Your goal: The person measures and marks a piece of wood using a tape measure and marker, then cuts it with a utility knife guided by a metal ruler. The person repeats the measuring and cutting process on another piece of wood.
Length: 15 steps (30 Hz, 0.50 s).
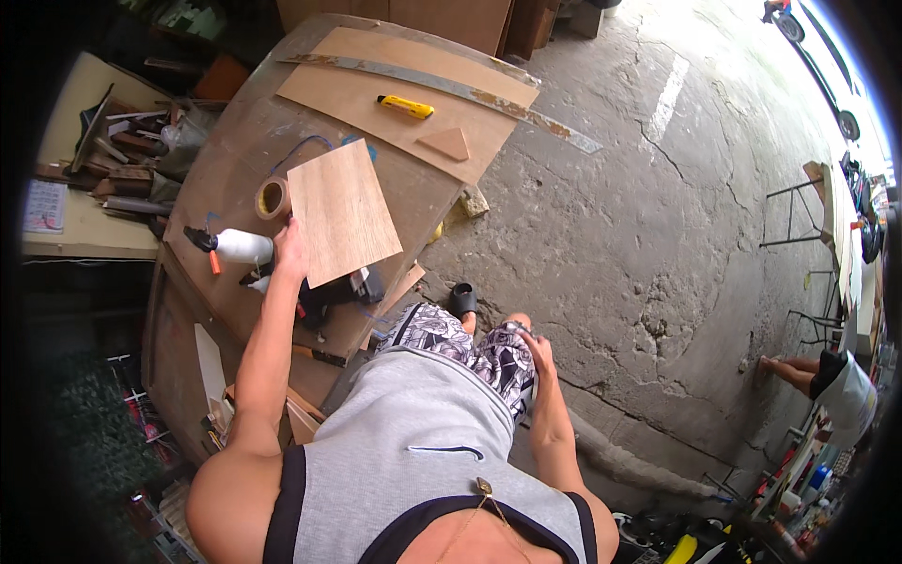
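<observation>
Rectangular light-brown plywood sheet [342, 211] lay on the worn wooden workbench [235, 160], gripped at its lower left edge by left hand [288, 252], fingers clamped. Beside it: roll of brown tape [272, 198], white spray bottle [235, 246]. Right hand [537, 350] rested on patterned shorts [470, 348]; finger state unclear.

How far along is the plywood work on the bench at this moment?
Done: a small wood triangle lies cut on the big sheet, beside the yellow knife and metal ruler. In hand: the left hand holds the plywood panel by its edge; the right hand rests at the thigh. Left: glue bottle and tape roll sit untouched, so fixing seems not yet begun.
</observation>
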Each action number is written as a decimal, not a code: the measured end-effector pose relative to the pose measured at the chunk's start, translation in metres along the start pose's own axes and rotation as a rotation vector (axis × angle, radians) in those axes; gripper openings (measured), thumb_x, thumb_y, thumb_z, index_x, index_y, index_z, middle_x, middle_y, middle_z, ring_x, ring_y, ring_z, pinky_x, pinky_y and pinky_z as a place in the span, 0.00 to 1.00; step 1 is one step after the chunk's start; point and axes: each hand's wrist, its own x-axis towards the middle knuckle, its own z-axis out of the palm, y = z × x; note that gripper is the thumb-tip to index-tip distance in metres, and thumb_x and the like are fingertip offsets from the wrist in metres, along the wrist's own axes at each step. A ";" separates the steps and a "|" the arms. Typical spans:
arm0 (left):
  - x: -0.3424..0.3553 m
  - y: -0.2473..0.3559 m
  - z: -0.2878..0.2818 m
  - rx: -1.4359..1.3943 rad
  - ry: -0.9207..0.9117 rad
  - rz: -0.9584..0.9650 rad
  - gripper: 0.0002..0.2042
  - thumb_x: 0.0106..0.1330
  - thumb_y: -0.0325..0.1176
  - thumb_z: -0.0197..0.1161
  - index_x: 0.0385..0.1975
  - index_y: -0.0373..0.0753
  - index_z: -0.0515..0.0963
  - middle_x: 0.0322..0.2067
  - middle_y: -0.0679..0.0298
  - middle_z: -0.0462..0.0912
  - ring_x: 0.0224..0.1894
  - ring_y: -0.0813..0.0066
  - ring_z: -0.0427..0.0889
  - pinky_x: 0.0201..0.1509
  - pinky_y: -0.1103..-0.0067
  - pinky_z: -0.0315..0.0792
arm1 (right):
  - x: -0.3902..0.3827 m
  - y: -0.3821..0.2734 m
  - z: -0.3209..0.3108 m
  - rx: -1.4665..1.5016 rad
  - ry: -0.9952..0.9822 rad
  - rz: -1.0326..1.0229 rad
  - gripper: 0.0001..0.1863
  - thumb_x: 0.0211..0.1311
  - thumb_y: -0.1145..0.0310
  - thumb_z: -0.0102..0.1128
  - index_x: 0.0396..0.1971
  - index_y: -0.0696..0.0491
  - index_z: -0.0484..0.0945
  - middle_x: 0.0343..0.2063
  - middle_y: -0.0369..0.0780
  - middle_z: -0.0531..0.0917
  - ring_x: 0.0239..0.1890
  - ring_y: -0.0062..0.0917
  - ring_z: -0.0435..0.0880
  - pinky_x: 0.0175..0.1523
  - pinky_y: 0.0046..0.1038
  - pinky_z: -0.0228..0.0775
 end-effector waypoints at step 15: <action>-0.038 -0.025 0.159 1.025 0.471 0.882 0.31 0.50 0.44 0.73 0.53 0.36 0.71 0.48 0.50 0.76 0.52 0.52 0.72 0.59 0.63 0.63 | 0.226 -0.180 -0.078 -0.287 -0.255 -0.317 0.41 0.52 0.37 0.59 0.44 0.67 0.77 0.41 0.57 0.82 0.48 0.41 0.81 0.51 0.36 0.70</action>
